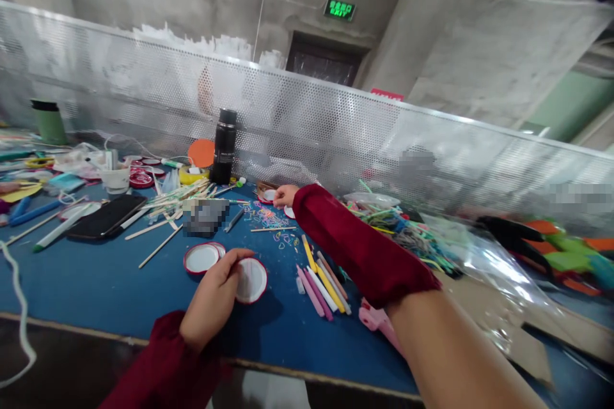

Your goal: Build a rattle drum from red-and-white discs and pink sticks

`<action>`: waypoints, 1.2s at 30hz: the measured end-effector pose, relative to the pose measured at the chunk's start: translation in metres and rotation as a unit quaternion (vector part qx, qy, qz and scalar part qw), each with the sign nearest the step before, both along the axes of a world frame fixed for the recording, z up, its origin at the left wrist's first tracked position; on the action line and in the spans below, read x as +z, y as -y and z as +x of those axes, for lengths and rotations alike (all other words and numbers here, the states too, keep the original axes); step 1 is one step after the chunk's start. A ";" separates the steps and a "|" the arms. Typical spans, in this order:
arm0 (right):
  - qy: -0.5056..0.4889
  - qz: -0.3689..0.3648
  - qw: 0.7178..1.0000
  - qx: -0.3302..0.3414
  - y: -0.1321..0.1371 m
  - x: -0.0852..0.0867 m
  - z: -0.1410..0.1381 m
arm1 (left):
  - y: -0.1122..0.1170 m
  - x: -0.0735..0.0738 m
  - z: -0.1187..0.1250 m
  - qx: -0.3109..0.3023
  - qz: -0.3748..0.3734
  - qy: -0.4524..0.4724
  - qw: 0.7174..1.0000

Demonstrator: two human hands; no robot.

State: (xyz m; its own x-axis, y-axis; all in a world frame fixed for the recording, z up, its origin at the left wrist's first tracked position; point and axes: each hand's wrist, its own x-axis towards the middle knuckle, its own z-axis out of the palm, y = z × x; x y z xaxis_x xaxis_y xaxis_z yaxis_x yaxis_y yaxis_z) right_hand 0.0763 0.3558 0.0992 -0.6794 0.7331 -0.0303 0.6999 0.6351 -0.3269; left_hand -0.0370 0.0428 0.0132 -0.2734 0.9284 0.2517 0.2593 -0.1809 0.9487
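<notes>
Desk (86, 281) surface, flat matte blue, dark along the front edge. Left hand (215, 299), red knit sleeve, fingers curled over the near edge of a round white lid (252, 281) with a thin red rim, which lies flat on the desk near the front edge. Second lid (201, 258), same make, just beside it to the left. Right hand (286, 195), arm stretched far across, fingers bent down at a small round white piece (269, 194); whether it grips cannot be told. Coloured sticks (323, 286), slim, in pink, white and yellow, side by side right of the lid. Wooden sticks (165, 211), pale, scattered. Black phone (106, 217), glossy slab. Black flask (224, 146), cylindrical, upright before the perforated metal screen (336, 121).
</notes>
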 end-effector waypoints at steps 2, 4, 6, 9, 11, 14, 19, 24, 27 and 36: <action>-0.012 -0.029 0.999 0.000 0.007 -0.002 0.002 | 0.000 0.000 0.000 0.001 0.002 -0.004 1.000; -0.024 -0.056 0.998 0.001 0.012 -0.004 0.002 | -0.001 0.000 0.000 0.002 0.004 -0.002 1.000; -0.034 -0.075 0.997 -0.001 0.017 -0.004 0.002 | -0.001 0.000 0.000 0.001 0.004 0.000 1.000; -0.048 -0.097 0.994 -0.002 0.025 -0.003 0.000 | 0.000 0.001 0.000 0.003 0.006 0.003 1.000; -0.065 -0.112 0.992 -0.007 0.033 0.000 -0.002 | 0.001 0.002 0.000 0.004 0.009 0.003 1.000; -0.095 -0.138 0.986 -0.011 0.055 0.005 -0.004 | 0.001 0.004 -0.001 0.016 0.014 0.007 1.000; -0.164 -0.190 0.968 0.014 0.122 0.013 0.008 | -0.003 0.004 -0.001 0.021 0.022 0.045 0.999; -0.217 -0.183 0.959 0.001 0.192 0.007 0.040 | -0.008 0.005 0.006 0.006 -0.001 0.164 0.986; -0.249 -0.133 0.958 -0.040 0.214 -0.005 0.058 | -0.009 0.011 0.016 -0.015 -0.002 0.205 0.979; -0.400 -0.141 0.902 -0.080 0.218 -0.037 0.066 | -0.029 0.031 0.032 -0.060 0.022 0.157 0.986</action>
State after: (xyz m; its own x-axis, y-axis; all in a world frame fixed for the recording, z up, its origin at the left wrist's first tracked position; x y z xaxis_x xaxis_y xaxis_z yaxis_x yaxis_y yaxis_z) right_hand 0.1426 0.1382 0.0618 -0.4527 0.8638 0.2210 0.2439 0.3584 -0.9011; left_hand -0.0053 0.0716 0.0441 -0.2330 0.9488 0.2133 -0.0707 -0.2352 0.9694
